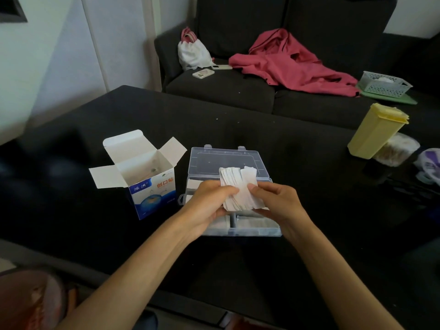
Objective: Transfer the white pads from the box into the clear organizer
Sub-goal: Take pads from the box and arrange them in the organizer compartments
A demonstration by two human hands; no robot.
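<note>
A fanned stack of white pads (238,186) is held above the clear organizer (252,231), whose lid (223,160) lies open at the back. My left hand (209,201) grips the stack's left side, and my right hand (276,198) pinches its right side. More white pads lie in the organizer's front compartments. The white and blue box (142,177) stands to the left with its flaps open; I cannot tell whether any pads are inside.
The black table (238,265) holds a yellow container (376,132) and a clear tub (395,151) at the right. Behind is a dark sofa with a pink jacket (292,65), a white bag (192,53), two phones and a white basket (384,84).
</note>
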